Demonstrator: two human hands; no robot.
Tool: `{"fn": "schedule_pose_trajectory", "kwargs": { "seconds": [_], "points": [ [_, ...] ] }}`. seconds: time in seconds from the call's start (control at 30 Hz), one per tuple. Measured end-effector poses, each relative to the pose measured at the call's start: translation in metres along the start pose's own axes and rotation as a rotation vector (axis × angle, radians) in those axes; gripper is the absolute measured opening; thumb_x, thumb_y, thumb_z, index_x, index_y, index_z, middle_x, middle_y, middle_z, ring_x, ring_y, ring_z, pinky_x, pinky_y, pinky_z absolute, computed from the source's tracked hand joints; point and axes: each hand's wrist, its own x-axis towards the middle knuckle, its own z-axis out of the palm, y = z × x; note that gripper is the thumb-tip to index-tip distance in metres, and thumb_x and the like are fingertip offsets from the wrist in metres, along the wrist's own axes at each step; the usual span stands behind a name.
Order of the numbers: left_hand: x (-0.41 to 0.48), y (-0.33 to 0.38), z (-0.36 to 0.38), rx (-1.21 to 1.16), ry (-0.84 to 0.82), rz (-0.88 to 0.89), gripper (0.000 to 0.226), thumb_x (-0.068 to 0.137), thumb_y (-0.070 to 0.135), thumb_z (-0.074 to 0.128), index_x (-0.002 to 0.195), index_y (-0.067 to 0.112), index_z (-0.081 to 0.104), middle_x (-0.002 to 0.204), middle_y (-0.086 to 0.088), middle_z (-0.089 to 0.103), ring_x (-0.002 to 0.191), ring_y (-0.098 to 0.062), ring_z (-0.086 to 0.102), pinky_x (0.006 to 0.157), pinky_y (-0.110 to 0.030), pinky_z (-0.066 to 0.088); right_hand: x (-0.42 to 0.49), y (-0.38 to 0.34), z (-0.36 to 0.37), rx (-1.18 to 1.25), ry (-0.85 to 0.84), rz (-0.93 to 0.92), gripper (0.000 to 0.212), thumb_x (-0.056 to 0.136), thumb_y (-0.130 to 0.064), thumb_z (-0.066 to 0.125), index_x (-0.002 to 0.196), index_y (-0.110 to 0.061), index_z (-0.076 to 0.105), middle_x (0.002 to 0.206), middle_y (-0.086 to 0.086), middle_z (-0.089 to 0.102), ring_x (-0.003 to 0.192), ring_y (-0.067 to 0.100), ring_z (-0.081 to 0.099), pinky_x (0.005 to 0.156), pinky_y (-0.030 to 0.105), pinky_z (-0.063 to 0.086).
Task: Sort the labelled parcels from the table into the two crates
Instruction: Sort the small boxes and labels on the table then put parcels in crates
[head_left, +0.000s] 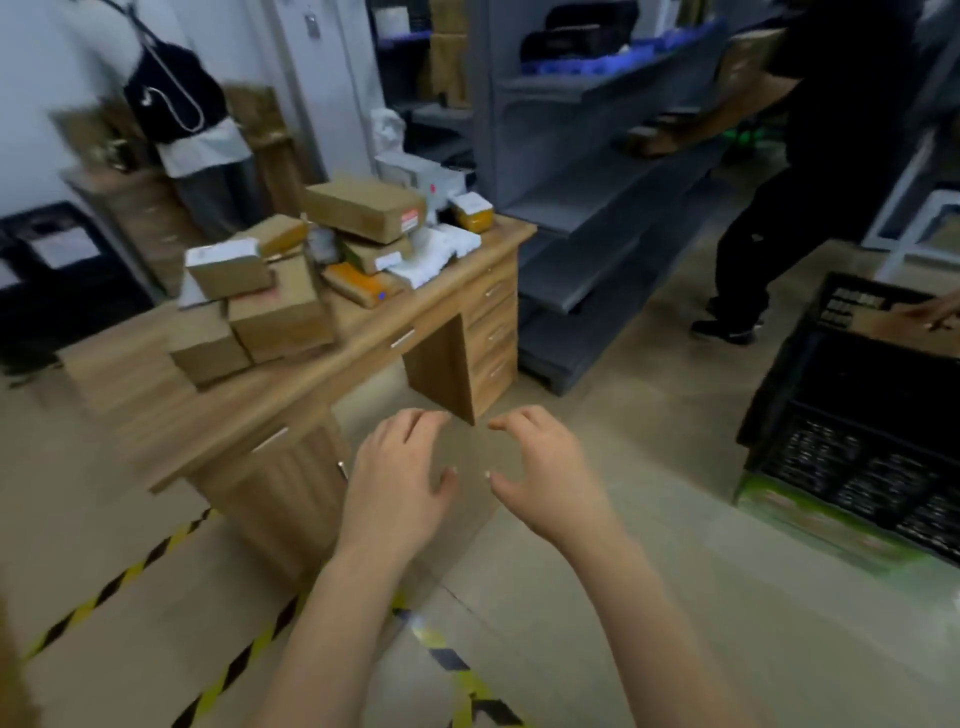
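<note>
Beige floor with striped yellow-black tape (447, 660) fills the lower frame. The left hand (400, 483) and right hand (545, 483) reach forward side by side, palms down and fingers loosely curled, each grip apart and empty. Parcels (280, 306) are piled on the wooden worktop (156, 395) at centre left, and a black crate (831, 467) sits at the right edge. The parcels' white labels are too blurred to read.

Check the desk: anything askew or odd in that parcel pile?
Yes. The parcels on the desk lie in a loose heap, not stacked. The large brown box on top sits tilted across others, and crumpled white wrapping lies near the far edge. Nothing visibly spilled; blur hides finer damage.
</note>
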Motion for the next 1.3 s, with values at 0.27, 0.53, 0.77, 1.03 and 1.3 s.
{"fn": "schedule_pose_trajectory", "kwargs": {
  "seconds": [0.27,0.53,0.77,1.03,1.3],
  "points": [
    [0.01,-0.134,-0.045,0.023,0.078,-0.236,0.052,0.075,0.023,0.076,0.123,0.02,0.058,0.115,0.003,0.057,0.108,-0.021,0.053,0.089,-0.036,0.045,0.099,-0.094,0.081,0.052,-0.086,-0.192,0.051,0.084,-0.027,0.071,0.132,-0.024,0.053,0.128,-0.006,0.051,0.122,0.013,0.047,0.105,0.035,0.042],
    [0.039,-0.218,-0.059,0.063,0.128,-0.443,0.041,0.083,0.027,0.068,0.121,0.023,0.056,0.116,0.006,0.053,0.112,-0.017,0.048,0.092,-0.033,0.043,0.19,-0.146,0.136,0.086,-0.193,-0.323,0.049,0.083,-0.028,0.072,0.129,-0.024,0.055,0.127,-0.006,0.052,0.122,0.013,0.047,0.104,0.036,0.042],
    [0.122,-0.279,-0.051,0.086,0.183,-0.549,0.047,0.084,0.029,0.066,0.129,0.023,0.052,0.124,0.006,0.05,0.118,-0.016,0.045,0.099,-0.034,0.04,0.304,-0.165,0.168,0.09,-0.226,-0.413,0.051,0.083,-0.026,0.071,0.131,-0.025,0.054,0.128,-0.009,0.051,0.121,0.01,0.047,0.104,0.034,0.043],
    [0.223,-0.331,-0.036,0.083,0.224,-0.623,0.049,0.086,0.03,0.064,0.133,0.026,0.05,0.123,0.01,0.05,0.117,-0.012,0.044,0.092,-0.027,0.037,0.437,-0.166,0.185,0.087,-0.262,-0.434,0.049,0.086,-0.028,0.07,0.132,-0.027,0.053,0.132,-0.01,0.051,0.124,0.009,0.046,0.102,0.028,0.041],
    [0.284,-0.39,-0.017,0.046,0.207,-0.664,0.049,0.082,0.026,0.068,0.129,0.023,0.054,0.121,0.007,0.054,0.114,-0.016,0.047,0.091,-0.031,0.036,0.511,-0.164,0.22,0.09,-0.301,-0.417,0.047,0.085,-0.027,0.071,0.129,-0.028,0.055,0.127,-0.011,0.051,0.121,0.009,0.046,0.1,0.027,0.042]
  ]
}}
